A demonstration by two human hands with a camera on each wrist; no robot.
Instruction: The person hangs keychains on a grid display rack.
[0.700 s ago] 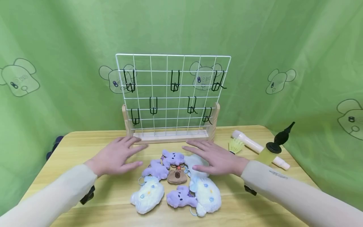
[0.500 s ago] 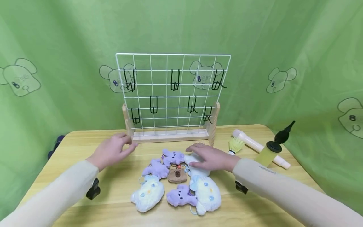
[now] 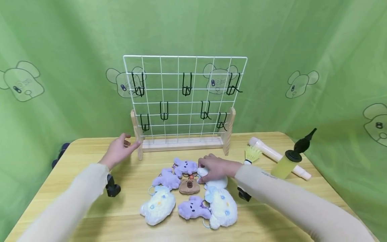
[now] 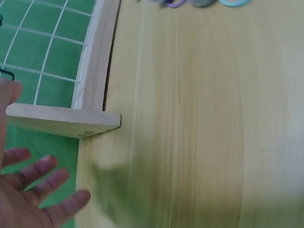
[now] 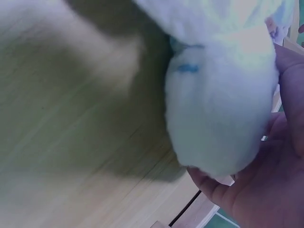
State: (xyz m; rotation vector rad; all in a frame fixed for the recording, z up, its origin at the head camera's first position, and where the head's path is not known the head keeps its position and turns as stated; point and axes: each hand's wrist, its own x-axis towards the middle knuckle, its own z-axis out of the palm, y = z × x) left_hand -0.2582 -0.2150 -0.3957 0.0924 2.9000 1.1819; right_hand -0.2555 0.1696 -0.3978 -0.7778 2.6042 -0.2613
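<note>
My right hand (image 3: 216, 167) grips a white plush keychain (image 3: 218, 182); in the right wrist view its fingers reach round the plush's (image 5: 218, 109) side and end. My left hand (image 3: 119, 151) is beside the left wooden post (image 3: 137, 134) of a white wire grid rack (image 3: 178, 89), fingers spread and holding nothing in the left wrist view. Whether its thumb touches the post, I cannot tell. Near the right hand lie purple plush keychains (image 3: 185, 167), a brown plush bear-like head (image 3: 189, 186) and a white plush with blue eyes (image 3: 223, 206).
Several black hooks (image 3: 186, 85) hang on the grid. Another white plush (image 3: 158, 205) and a purple plush (image 3: 193, 208) lie at the table's (image 3: 99, 215) front. At right are a pale microphone-like tube (image 3: 266, 149), a yellow shuttlecock (image 3: 252, 154), a yellow bottle (image 3: 283, 168) and a black blower bulb (image 3: 302, 145).
My left hand has moved back and left towards the rack's left post. My right hand has moved left and lower, its fingers closing round the white plush.
</note>
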